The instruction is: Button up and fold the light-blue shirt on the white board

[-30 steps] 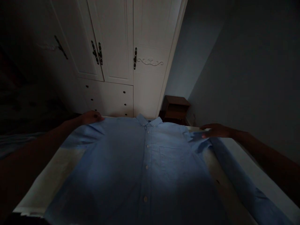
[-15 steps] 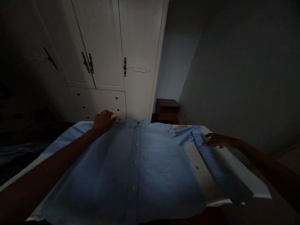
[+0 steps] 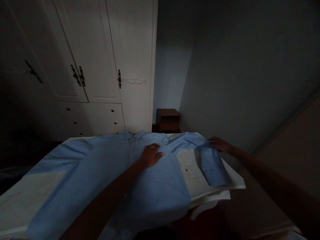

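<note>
A light blue button-up shirt [image 3: 100, 166] lies spread front-up on a white-covered table [image 3: 42, 196], its collar at the far edge. My left hand [image 3: 150, 155] rests flat on the upper chest right of the button line, fingers out and thumb apart. At the far right, my right hand [image 3: 218, 144] has its fingers closed on the shirt's sleeve [image 3: 215, 166]. The lower part of that sleeve is smeared by motion and bent toward me. My fingertips there are partly hidden by the cloth. The other sleeve [image 3: 57, 155] stretches out to the left.
A white wardrobe [image 3: 135, 50] with dark handles and drawers stands beyond the table. Right of it sits a small brown nightstand [image 3: 170, 121] by the grey wall [image 3: 237, 73]. A dark mark [image 3: 186, 170] shows on the white cover between shirt and sleeve.
My left hand has moved from above the far left shoulder onto the chest. The right hand has taken hold of the sleeve, whose lower end has drawn up. The view has turned right.
</note>
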Motion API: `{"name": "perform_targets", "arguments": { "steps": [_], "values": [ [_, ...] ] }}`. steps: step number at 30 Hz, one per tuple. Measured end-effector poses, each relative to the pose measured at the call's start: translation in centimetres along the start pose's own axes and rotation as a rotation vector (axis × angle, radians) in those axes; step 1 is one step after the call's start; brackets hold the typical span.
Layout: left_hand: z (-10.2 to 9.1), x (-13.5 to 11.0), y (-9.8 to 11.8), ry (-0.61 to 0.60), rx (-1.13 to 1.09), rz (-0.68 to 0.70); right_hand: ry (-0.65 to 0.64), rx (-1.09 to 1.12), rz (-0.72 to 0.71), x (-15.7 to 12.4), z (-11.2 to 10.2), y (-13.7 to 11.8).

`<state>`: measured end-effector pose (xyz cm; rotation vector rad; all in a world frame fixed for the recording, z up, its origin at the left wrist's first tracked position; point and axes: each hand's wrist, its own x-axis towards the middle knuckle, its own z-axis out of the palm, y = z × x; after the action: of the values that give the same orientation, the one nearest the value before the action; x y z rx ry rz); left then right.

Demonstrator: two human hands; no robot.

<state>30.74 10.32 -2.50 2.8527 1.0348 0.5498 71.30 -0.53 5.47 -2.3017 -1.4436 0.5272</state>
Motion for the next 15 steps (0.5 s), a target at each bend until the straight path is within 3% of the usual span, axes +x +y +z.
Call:
{"name": "perform_targets", "arguments": {
  "steps": [2, 6, 12, 15],
  "values": [
    [0.1, 0.0, -0.2, 0.000, 0.005, -0.010, 0.159, -0.153, 0.006, 0.9, -2.1, 1.1],
    [0.2, -0.2, -0.5, -0.008, 0.002, 0.010, 0.238, -0.293, -0.062, 2.0, -5.6, 2.9],
    [0.2, -0.2, -0.3, -0.013, 0.027, 0.006, 0.121, -0.434, -0.322, 1.7, -6.1, 4.0],
    [0.2, -0.3, -0.4, -0.008, 0.026, 0.018, 0.017, -0.400, -0.298, 1.6, -5.2, 5.6]
  ]
}}
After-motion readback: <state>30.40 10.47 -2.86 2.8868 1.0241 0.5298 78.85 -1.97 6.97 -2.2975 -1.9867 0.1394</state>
